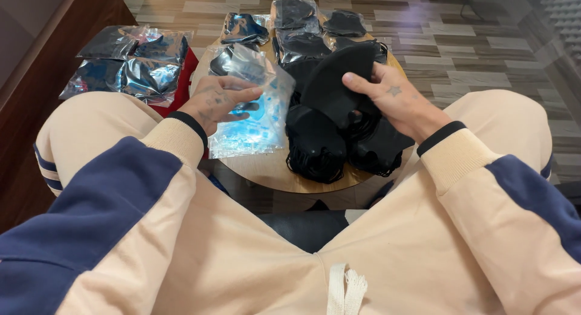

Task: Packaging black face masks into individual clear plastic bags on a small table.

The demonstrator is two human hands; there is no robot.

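Observation:
My left hand (219, 101) grips a clear plastic bag (254, 109) with blue print, held over the left part of a small round wooden table (272, 170). My right hand (394, 97) holds a black face mask (339, 79) by its edge, just right of the bag. Below the mask lies a heap of loose black masks (330, 142) with ear loops, spread across the table's middle and right. Both sleeves are beige with navy panels.
Several sealed bags with black masks (296, 24) lie at the table's far side. More sealed bags (130, 64) rest on a red surface to the left. My knees in beige trousers flank the table. A dark wooden wall panel runs along the left.

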